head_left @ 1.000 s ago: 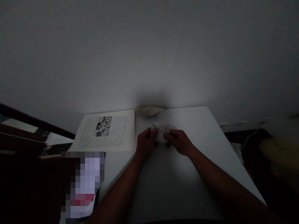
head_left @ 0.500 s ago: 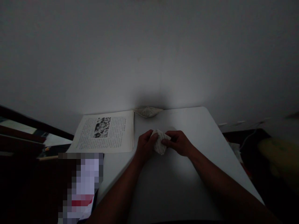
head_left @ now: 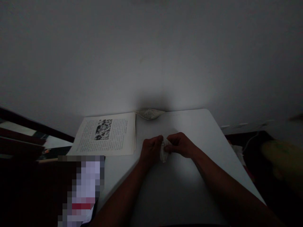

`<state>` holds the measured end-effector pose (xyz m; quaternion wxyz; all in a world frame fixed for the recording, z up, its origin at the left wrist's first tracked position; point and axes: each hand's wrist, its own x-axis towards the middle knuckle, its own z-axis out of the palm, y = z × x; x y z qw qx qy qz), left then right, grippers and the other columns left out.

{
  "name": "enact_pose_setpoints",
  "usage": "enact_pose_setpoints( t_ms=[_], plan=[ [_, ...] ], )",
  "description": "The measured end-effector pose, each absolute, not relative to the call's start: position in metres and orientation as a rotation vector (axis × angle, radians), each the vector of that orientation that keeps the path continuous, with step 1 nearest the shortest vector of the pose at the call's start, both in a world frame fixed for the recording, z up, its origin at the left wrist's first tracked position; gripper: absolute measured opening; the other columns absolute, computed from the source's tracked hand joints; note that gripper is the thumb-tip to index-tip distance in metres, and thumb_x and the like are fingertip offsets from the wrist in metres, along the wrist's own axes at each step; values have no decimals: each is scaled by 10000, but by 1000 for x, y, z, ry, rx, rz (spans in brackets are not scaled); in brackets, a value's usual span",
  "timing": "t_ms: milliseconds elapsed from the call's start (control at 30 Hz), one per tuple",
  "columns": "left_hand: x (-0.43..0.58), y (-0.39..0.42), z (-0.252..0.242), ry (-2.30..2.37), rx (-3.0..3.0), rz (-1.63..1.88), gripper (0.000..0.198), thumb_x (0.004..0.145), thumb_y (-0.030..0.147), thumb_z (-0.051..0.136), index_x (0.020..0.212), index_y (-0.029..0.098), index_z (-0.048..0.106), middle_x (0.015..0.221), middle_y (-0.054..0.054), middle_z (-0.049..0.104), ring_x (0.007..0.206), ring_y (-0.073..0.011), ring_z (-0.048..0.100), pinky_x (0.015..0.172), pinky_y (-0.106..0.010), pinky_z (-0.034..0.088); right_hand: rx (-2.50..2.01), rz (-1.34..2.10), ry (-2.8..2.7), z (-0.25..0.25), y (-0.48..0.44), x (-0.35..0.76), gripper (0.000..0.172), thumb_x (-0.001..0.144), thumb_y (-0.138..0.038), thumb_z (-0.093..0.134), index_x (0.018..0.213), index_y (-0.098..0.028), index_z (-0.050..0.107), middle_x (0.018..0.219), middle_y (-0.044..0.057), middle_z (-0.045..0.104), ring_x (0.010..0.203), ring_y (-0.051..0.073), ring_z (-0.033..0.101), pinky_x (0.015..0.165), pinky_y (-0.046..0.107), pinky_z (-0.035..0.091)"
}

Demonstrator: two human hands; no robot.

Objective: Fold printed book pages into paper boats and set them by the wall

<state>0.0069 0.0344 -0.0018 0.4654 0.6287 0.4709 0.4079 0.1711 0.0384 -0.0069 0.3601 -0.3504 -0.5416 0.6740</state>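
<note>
Between my two hands is a small folded piece of printed paper [head_left: 164, 152], turned nearly edge-on to me above the white table. My left hand [head_left: 151, 149] grips its left side, with the thumb near the top edge. From the right, my right hand [head_left: 178, 145] pinches it between thumb and fingers. My fingers hide part of the paper, so its full shape does not show. Beyond my hands, a folded paper boat [head_left: 149, 114] rests at the back of the table against the wall.
A stack of printed pages [head_left: 115, 134] with a black-and-white picture lies at the table's left back. A blurred-out screen [head_left: 87, 186] is at the left edge. The white table [head_left: 194, 126] meets a grey wall [head_left: 151, 56]. A yellowish thing [head_left: 286, 160] is at the right.
The folded paper has turned from showing its broad printed face to nearly edge-on. My left hand has rotated and lowered slightly; my right hand keeps its pinch.
</note>
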Motion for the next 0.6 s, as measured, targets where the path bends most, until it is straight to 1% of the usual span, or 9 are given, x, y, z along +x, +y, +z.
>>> enact_pose_setpoints(
  t_ms=[133, 267, 333, 467, 600],
  plan=[
    [7, 34, -1, 1101, 1539, 939, 515, 870, 534, 385, 524, 157, 446, 477, 37, 386, 450, -78, 357, 436, -203, 277, -905, 1707, -1457, -5, 38, 171, 238, 628, -323, 770, 670, -139, 624, 572, -29, 566, 513, 84, 487, 497, 216, 390],
    [6, 35, -1, 1073, 1511, 966, 490, 869, 530, 391, 547, 163, 433, 507, 39, 384, 472, -82, 358, 452, -208, 284, -915, 1667, -1421, -4, 39, 171, 213, 645, -315, 756, 691, -145, 636, 589, -25, 575, 527, 89, 494, 516, 221, 393],
    [5, 35, -1, 1070, 1494, 1019, 447, 866, 513, 416, 581, 169, 419, 544, 42, 376, 503, -84, 357, 472, -207, 293, -911, 1610, -1368, -4, 39, 170, 197, 679, -325, 729, 704, -149, 644, 594, -25, 573, 533, 90, 497, 524, 222, 395],
    [4, 35, 0, 1043, 1444, 1075, 326, 876, 436, 449, 682, 173, 458, 602, 48, 387, 546, -85, 369, 503, -202, 305, -915, 1534, -1307, -6, 39, 169, 198, 730, -354, 677, 723, -159, 646, 619, -21, 579, 551, 95, 506, 531, 223, 393],
    [3, 35, 1, 1012, 1512, 1009, 323, 846, 407, 501, 639, 159, 481, 568, 48, 389, 535, -85, 365, 497, -207, 292, -1016, 1375, -1323, -6, 39, 167, 207, 759, -360, 642, 690, -165, 634, 586, -34, 541, 531, 84, 467, 511, 215, 369]
  ],
)
